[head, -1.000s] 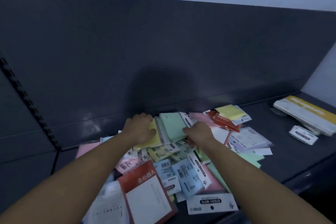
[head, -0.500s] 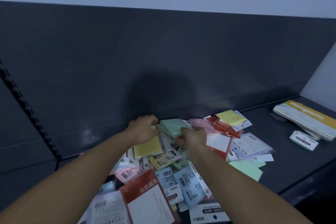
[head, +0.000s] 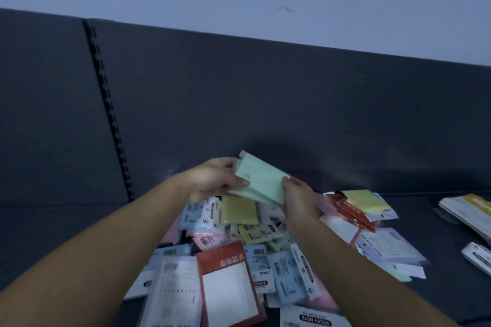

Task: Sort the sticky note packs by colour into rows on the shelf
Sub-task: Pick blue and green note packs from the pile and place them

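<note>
Counted two bare hands, both busy. Counted one thin stack of mint-green plastic-wrapped sticky note packs (head: 259,183), layers too blurred to number, raised above the heap at its twelve o'clock and tilted down toward four o'clock. Pinched at the nine o'clock edge by the left hand (head: 215,180), thumb laid over the front face, fingers curled behind. Gripped at the four o'clock corner by the right hand (head: 297,199), fingers wrapped round the edge, back of the hand toward the camera. Reached in with both bare forearms from six o'clock, converging on the stack.

Found beneath it one loose heap of mixed wrapped packs (head: 210,240) on the dark grey flat shelf (head: 417,204). Counted two plain yellow square packs: a near yellow pack (head: 239,210) directly under the held stack, a far yellow pack (head: 364,200) at three o'clock overlapping two red card packs (head: 356,214). Counted one large red-headed white card pack (head: 228,284) at six o'clock and one white pack labelled STICKY NOTE (head: 316,320) at five o'clock. Left the pale blue and pink ones uncounted, too overlapped. Noted, well apart at three o'clock, one pile of flat white-and-yellow packets (head: 467,212).
</note>
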Demonstrator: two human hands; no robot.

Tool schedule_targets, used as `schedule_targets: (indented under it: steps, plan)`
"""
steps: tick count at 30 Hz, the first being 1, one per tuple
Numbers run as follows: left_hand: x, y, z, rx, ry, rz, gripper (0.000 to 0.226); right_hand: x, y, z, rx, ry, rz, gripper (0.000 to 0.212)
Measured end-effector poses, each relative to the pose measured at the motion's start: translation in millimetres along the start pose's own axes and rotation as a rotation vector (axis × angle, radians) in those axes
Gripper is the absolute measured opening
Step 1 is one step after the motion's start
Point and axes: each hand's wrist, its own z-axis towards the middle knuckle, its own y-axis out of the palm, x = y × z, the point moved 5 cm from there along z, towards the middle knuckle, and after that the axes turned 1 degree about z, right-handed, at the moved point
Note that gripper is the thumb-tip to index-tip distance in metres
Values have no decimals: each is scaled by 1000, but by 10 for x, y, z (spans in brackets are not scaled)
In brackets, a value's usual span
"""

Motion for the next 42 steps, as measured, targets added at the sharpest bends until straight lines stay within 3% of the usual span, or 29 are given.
schedule_targets:
  steps: [4,9,11,17,22,28,32,37,42]
  plan:
    - [-157,-313,-448,148,8,38,44,241,392,-82,-91,134,21,14]
    - [-409,-1081,-1368,531,-33,20,29,435,1123,-428,-243,160,-31,19]
    - [-516,-1437,-1865,709,-67,-11,26,543,1473,-710,-347,199,-54,14]
    - [-833,-2200,-3435,1221,-119,-202,16,884,2586,-1827,-646,294,-38,28]
    - [-1114,-2685,-4647,1462,-118,-243,12,1146,3502,-2904,-823,300,-76,22]
    - [-1333,-3241,-5860,1582,-87,-286,16,1425,4320,-3898,-877,353,-84,8]
    - [-1488,-3603,-6328,1584,-56,-316,12,1564,4732,-4242,-895,397,-117,13]
    - [-1679,-4055,-6534,1577,-44,-357,14,1622,5251,-4461,-884,377,-153,6]
    - [-1653,-4667,-6467,1561,-54,-351,18,1753,5996,-4505,-847,310,-212,14]
